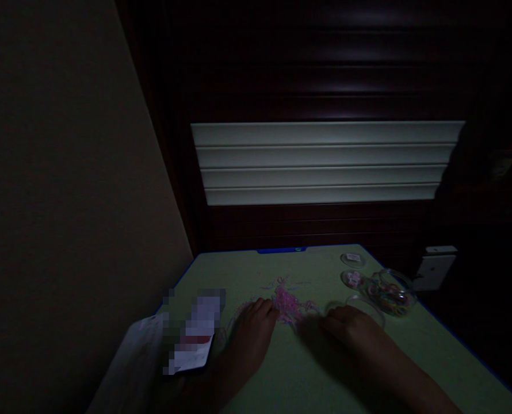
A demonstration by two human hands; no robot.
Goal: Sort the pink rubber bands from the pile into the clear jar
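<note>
A loose pile of small pink bands (pixel 287 305) lies on the green tabletop (pixel 234 267), with paler strands scattered around it. My left hand (pixel 258 325) is at the pile's left edge, its fingers curled and pressed together; what they hold, if anything, is too small and dark to name. To the right of the pile, my right hand (pixel 348 328) hovers low over the table with bent fingers close together. Whether something thin is pinched there cannot be made out. A clear round lid (pixel 373 306) lies just behind my right hand.
At the right stand a clear container of colourful bands (pixel 392 296), a small dish with pink pieces (pixel 353 279) and another labelled round piece (pixel 353 260). A partly blurred phone (pixel 198 345) and white paper (pixel 137 351) lie at the left, near the wall.
</note>
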